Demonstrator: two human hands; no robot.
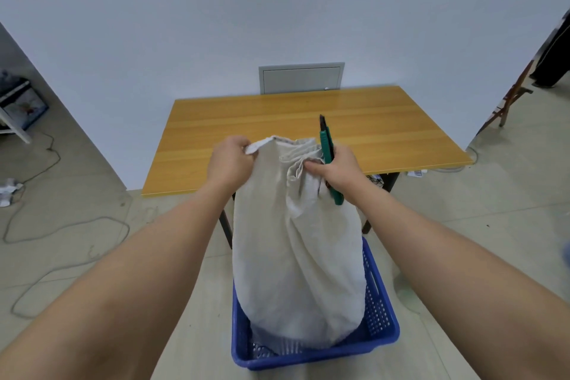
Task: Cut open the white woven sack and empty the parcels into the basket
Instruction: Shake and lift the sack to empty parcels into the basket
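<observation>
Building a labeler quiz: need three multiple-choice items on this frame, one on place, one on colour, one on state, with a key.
1. Where does the white sack stand?
A. on the table
B. in the basket
C. on the bare floor

2. What colour is the basket?
A. blue
B. red
C. grey

3. What does the right hand hold?
A. nothing
B. a green utility knife only
C. the knife and sack cloth

Key: 1 B, its base sits inside the basket walls; 2 A, the perforated plastic is blue; 3 C, fingers wrap the green utility knife and pinch gathered cloth, while the left hand grips the sack's top.
</observation>
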